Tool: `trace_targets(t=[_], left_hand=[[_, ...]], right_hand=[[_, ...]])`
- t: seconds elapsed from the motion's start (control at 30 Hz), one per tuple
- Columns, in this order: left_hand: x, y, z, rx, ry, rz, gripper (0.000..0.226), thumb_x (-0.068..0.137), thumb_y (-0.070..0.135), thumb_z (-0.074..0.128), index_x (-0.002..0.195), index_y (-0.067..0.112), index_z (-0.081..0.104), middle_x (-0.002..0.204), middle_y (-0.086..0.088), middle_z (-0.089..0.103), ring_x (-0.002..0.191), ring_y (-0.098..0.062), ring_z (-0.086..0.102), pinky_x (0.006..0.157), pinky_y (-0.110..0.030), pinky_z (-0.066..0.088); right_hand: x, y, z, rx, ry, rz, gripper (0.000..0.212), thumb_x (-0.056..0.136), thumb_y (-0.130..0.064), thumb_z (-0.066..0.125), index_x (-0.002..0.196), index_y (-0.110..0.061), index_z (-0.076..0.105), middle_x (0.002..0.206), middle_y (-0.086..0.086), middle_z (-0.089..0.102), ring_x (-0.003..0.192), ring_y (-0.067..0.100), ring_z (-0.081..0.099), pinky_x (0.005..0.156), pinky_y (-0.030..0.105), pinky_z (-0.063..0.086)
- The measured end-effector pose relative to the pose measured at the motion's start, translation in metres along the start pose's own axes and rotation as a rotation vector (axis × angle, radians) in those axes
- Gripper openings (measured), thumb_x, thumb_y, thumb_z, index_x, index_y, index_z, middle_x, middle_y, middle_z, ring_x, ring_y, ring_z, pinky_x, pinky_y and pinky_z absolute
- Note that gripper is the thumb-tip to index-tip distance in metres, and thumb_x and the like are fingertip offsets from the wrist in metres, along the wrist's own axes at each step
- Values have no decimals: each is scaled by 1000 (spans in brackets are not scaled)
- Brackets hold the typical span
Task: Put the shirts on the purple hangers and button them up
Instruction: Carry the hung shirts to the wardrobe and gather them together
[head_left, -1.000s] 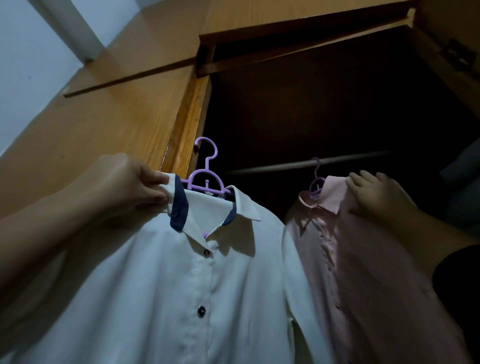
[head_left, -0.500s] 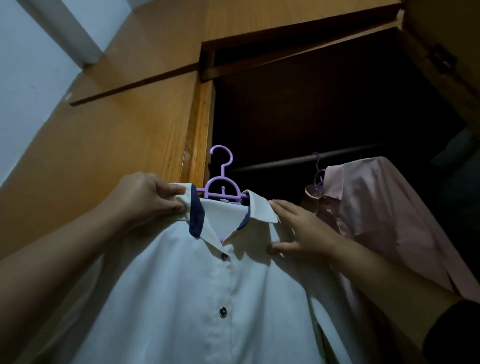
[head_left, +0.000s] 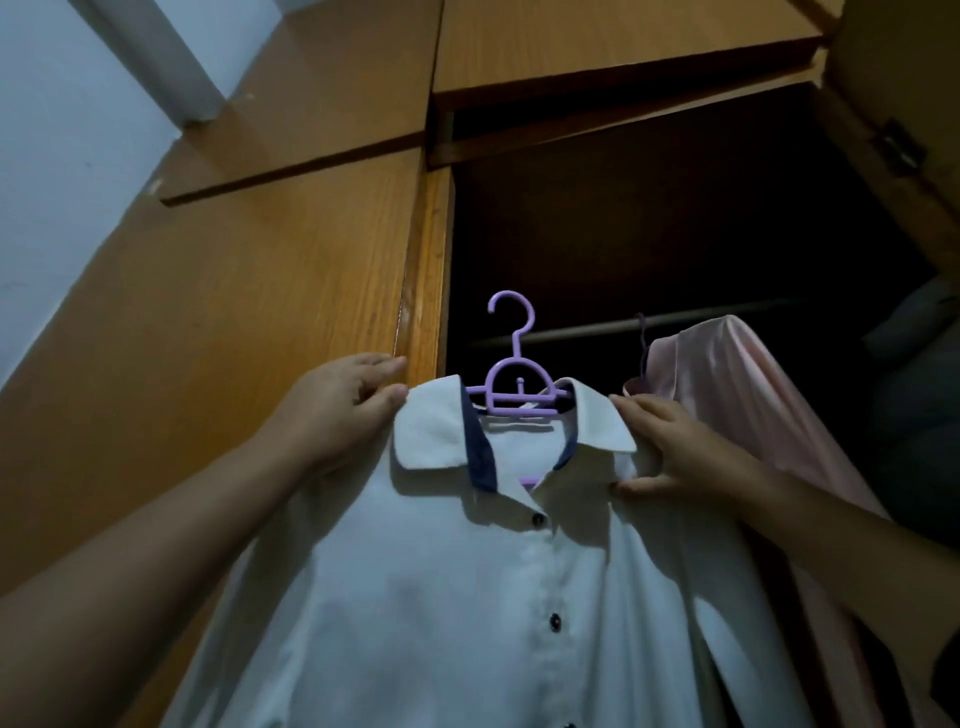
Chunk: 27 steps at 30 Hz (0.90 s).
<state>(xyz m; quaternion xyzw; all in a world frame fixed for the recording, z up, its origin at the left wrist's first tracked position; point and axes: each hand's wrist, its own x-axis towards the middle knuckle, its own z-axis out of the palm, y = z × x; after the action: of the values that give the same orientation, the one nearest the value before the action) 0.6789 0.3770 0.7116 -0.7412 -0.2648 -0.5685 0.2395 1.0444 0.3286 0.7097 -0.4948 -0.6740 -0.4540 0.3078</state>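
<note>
A white shirt (head_left: 457, 597) with a navy-lined collar and dark buttons sits buttoned on a purple hanger (head_left: 514, 384), raised in front of an open wardrobe. My left hand (head_left: 337, 405) holds the shirt's left shoulder beside the collar. My right hand (head_left: 670, 447) pinches the fabric at the right collar tip. The hanger's hook is free in the air, below and in front of the rail (head_left: 597, 327). To the right a pink shirt (head_left: 727, 395) hangs from that rail on another purple hanger (head_left: 643, 343), mostly hidden.
The wardrobe's wooden side panel (head_left: 260, 322) stands close on the left, and its door frame edge (head_left: 426, 280) is just behind my left hand. The interior is dark. A wooden door with a hinge (head_left: 898, 150) is at the upper right.
My right hand left the pink shirt and took hold of the white shirt's right collar side. The white shirt and its hanger have risen and shifted right toward the wardrobe opening.
</note>
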Motion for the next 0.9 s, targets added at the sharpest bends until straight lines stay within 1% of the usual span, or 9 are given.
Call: trace_targets(t=[0.1,0.17,0.23,0.3,0.4,0.53,0.7,0.8,0.9], left_hand=[[1,-5,9,64,-4,-2,45,101,28,43,145,22,38,154,7,32,141,-18,29,113,-40,26],[1,-10,16,110,-21,-6,50,101,28,40,149,23,27,158,8,20,145,-17,19,116,-39,21],[-1,-15,23,128,-36,-6,53,103,30,35,151,23,16,160,8,9,147,-14,9,117,-36,15],[-4,-17,30,117,-34,6,55,103,32,32,152,22,9,159,9,1,147,-11,0,117,-32,8],[-8,-18,40,106,-8,26,59,103,34,30,150,21,-3,155,10,-11,141,-4,-12,117,-28,-1],[-9,-19,46,77,33,35,60,103,32,30,150,18,-5,157,6,-10,137,-1,-15,115,-25,-5],[-12,-17,42,78,33,25,62,102,32,34,152,19,0,158,7,-8,136,1,-13,116,-26,-1],[-15,-18,41,80,43,26,64,101,33,39,152,20,2,159,8,-5,142,-2,-10,115,-25,0],[-17,-21,42,85,45,33,65,100,35,40,152,21,3,159,8,-4,140,-1,-9,117,-26,1]], right_hand=[[-12,14,-18,-67,8,12,100,67,-64,68,148,-24,24,147,3,36,133,19,33,109,35,33],[-20,26,-30,-74,21,7,96,68,-65,64,146,-23,29,140,6,45,125,15,41,102,30,37],[-29,34,-44,-118,52,16,94,68,-54,76,144,-18,34,138,8,48,123,10,41,100,21,32],[-34,44,-54,-175,47,46,96,66,-40,83,144,-13,34,141,7,44,125,12,39,100,21,28],[-37,58,-65,-218,39,87,95,65,-36,84,144,-15,35,141,3,44,130,19,39,102,25,29],[-37,80,-74,-382,26,78,88,65,-53,76,138,-19,42,132,3,50,123,27,45,95,41,45],[-30,74,-74,-584,-3,197,92,65,-68,67,141,-23,39,140,-2,43,131,22,39,90,35,46],[-20,69,-64,-651,83,118,87,51,-66,79,118,-12,63,112,8,66,99,34,62,76,42,52],[-5,63,-48,-669,72,150,82,54,-74,57,106,-11,68,98,10,70,87,34,64,73,43,53]])
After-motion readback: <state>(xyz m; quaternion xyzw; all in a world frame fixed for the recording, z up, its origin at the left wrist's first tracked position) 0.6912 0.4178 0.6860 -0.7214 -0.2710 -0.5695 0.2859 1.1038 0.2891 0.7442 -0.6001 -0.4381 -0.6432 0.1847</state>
